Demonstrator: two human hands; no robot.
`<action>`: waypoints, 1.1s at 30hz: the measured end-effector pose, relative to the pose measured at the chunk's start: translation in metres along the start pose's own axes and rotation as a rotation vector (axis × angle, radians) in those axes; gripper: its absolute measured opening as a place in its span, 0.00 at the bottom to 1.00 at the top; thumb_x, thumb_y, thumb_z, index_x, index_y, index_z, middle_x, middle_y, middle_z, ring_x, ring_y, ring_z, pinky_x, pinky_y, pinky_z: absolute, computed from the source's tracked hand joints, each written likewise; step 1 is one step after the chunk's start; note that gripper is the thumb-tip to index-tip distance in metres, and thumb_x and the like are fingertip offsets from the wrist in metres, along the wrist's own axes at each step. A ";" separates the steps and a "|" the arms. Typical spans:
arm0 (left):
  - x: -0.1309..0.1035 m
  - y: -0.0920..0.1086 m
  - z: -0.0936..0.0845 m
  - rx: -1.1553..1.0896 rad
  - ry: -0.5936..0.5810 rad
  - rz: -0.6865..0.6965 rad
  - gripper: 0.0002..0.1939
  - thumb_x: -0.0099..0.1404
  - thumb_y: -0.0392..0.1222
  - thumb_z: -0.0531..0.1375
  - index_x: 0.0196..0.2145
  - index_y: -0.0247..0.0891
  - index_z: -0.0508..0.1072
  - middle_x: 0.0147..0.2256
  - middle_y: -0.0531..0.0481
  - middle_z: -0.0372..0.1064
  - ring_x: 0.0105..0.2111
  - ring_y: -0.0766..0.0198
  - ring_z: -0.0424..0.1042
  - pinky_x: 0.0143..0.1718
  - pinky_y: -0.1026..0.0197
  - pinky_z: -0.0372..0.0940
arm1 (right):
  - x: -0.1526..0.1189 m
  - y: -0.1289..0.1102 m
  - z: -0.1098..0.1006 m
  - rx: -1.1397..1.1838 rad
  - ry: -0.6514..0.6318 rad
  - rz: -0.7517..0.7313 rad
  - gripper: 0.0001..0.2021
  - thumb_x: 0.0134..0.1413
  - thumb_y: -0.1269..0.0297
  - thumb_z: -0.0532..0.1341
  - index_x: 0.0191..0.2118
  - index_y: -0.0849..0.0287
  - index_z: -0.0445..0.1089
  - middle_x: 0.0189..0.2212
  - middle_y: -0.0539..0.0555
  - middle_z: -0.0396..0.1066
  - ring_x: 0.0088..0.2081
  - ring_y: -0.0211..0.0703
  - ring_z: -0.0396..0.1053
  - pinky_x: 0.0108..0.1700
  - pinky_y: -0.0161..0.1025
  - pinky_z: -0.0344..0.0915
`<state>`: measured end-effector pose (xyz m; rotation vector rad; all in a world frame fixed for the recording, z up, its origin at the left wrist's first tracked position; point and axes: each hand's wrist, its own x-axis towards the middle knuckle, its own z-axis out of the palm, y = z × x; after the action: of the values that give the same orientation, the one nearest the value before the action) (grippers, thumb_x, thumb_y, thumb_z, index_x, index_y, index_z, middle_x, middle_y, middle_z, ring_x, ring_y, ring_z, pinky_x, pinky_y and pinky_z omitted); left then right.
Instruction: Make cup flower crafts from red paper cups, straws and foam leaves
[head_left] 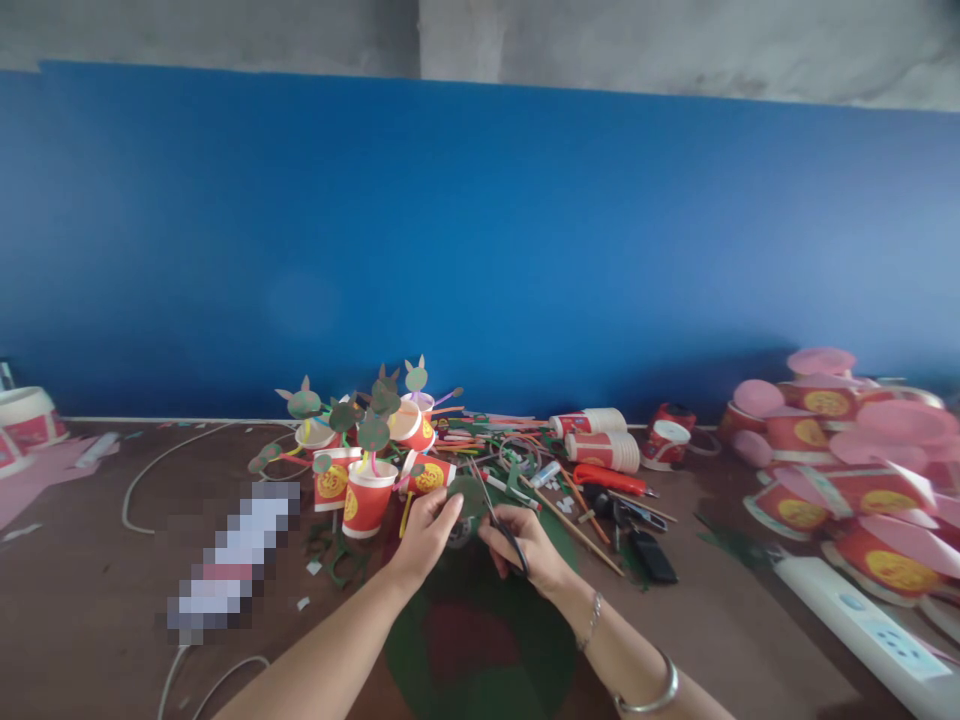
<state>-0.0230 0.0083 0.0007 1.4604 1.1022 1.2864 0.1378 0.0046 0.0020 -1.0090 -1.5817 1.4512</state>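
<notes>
Between thumb and fingers, my left hand pinches a small dark green paper piece. My right hand is closed around the dark handles of a pair of scissors. The scissor blades point up and away from me, right at the edge of the green paper; whether they are cutting into it I cannot tell. Below both hands lies a large round green sheet with a reddish-brown patch in its middle. Just left of my left hand stand red and white paper cups with green paper animal heads on coloured stems.
Stacked paper cups, a red-orange cutter, wooden sticks and a black case lie to the right. Farther right are cups with pink paper discs and a white power strip. A blue panel stands behind.
</notes>
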 end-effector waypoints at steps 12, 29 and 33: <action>0.001 -0.010 0.000 0.005 0.038 0.005 0.19 0.60 0.53 0.53 0.20 0.37 0.58 0.19 0.57 0.49 0.21 0.71 0.51 0.22 0.67 0.50 | 0.000 0.002 0.001 0.022 0.008 0.014 0.16 0.42 0.51 0.63 0.24 0.60 0.63 0.09 0.43 0.60 0.11 0.30 0.55 0.15 0.28 0.49; 0.002 -0.008 -0.003 0.042 -0.024 0.036 0.16 0.60 0.49 0.54 0.20 0.36 0.59 0.20 0.56 0.51 0.22 0.70 0.52 0.23 0.68 0.52 | -0.002 0.002 -0.006 0.039 -0.054 0.058 0.17 0.45 0.50 0.62 0.26 0.61 0.64 0.10 0.44 0.62 0.11 0.29 0.56 0.13 0.26 0.47; 0.002 -0.006 -0.004 0.043 -0.032 0.031 0.18 0.59 0.49 0.55 0.19 0.37 0.56 0.20 0.58 0.47 0.21 0.71 0.49 0.22 0.68 0.49 | -0.003 0.001 -0.010 0.035 -0.081 0.067 0.16 0.46 0.52 0.62 0.26 0.61 0.64 0.10 0.44 0.62 0.11 0.29 0.56 0.12 0.25 0.47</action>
<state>-0.0270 0.0123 -0.0046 1.5304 1.0961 1.2641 0.1484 0.0061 0.0017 -1.0023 -1.5873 1.5780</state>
